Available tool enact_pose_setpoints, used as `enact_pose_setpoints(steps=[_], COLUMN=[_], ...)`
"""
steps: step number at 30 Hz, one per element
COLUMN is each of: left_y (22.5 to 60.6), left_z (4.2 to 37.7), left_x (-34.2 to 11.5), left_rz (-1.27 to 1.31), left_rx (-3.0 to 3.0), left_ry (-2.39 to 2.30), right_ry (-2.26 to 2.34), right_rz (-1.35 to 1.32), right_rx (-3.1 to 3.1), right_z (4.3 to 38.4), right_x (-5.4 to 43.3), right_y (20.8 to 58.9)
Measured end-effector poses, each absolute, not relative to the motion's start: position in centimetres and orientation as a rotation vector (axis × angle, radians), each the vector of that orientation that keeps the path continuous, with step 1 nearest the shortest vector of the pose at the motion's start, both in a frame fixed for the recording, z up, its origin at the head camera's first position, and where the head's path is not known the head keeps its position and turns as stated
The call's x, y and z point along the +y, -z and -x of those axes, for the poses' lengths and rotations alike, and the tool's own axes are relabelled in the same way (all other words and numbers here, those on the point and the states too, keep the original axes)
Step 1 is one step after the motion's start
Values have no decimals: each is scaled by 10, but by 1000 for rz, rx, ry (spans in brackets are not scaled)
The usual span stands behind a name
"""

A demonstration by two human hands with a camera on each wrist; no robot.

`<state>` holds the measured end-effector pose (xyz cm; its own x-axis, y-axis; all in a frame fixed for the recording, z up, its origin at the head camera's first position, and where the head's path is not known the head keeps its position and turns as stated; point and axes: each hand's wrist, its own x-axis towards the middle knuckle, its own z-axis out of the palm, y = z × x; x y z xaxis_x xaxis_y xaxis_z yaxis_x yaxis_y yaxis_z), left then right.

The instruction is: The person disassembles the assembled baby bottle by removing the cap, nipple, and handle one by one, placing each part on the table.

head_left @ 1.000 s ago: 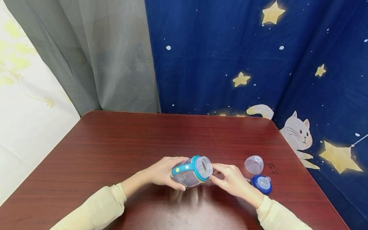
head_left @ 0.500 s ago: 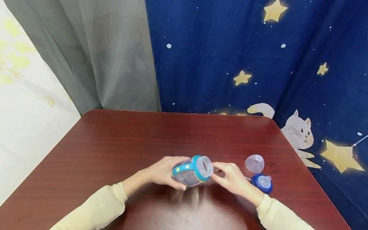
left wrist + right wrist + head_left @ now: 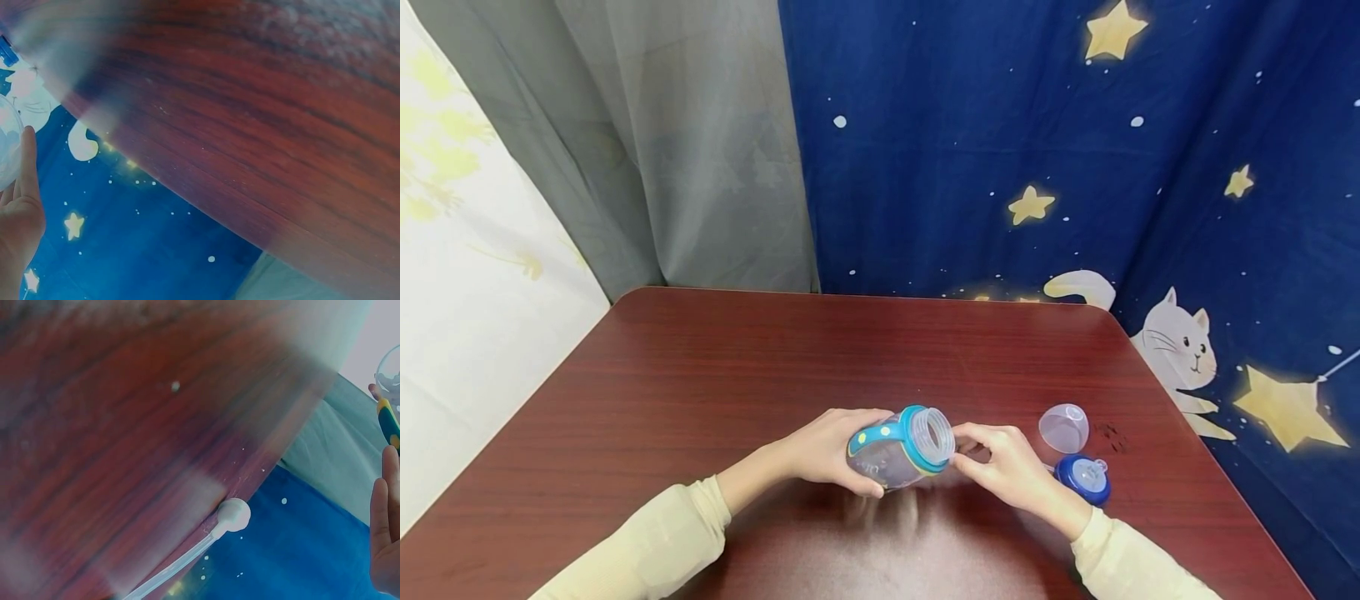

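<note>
A clear baby bottle (image 3: 891, 462) with a turquoise handle and collar lies tilted in my left hand (image 3: 831, 446), its uncapped threaded mouth facing right. The left fingers and thumb grip its body. My right hand (image 3: 1003, 467) is at the mouth, thumb and index fingertips pinching at the rim. The blue nipple lid (image 3: 1084, 479) sits on the table beyond the right wrist. A clear straw (image 3: 172, 569) with a white ball end (image 3: 234, 515) shows in the right wrist view. In the left wrist view, only a slice of the bottle (image 3: 7, 140) appears beside a finger.
A clear dome cap (image 3: 1064, 428) stands behind the lid, toward the right side of the dark red wooden table (image 3: 775, 358). Small dark marks (image 3: 1111, 437) lie beside the cap. Grey and blue star-patterned curtains (image 3: 925, 150) hang behind the far edge.
Almost nothing differs. The bottle has rolled very slightly in the left hand, and the right fingertips have shifted a little at the rim.
</note>
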<state>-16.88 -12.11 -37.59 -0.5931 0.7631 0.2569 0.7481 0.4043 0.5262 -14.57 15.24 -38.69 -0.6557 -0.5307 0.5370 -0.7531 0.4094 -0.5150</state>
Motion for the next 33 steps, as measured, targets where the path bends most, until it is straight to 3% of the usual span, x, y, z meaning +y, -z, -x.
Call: enact_pose_setpoints(steps=[33], left_y=[383], left_z=[169], left_x=[-126], left_rz=[-1435], left_rx=[2618], left_ry=[-989], right_ry=[-1127], right_rz=[-1047], right_rx=[-2352], right_z=[142], right_x=[164], right_y=[367])
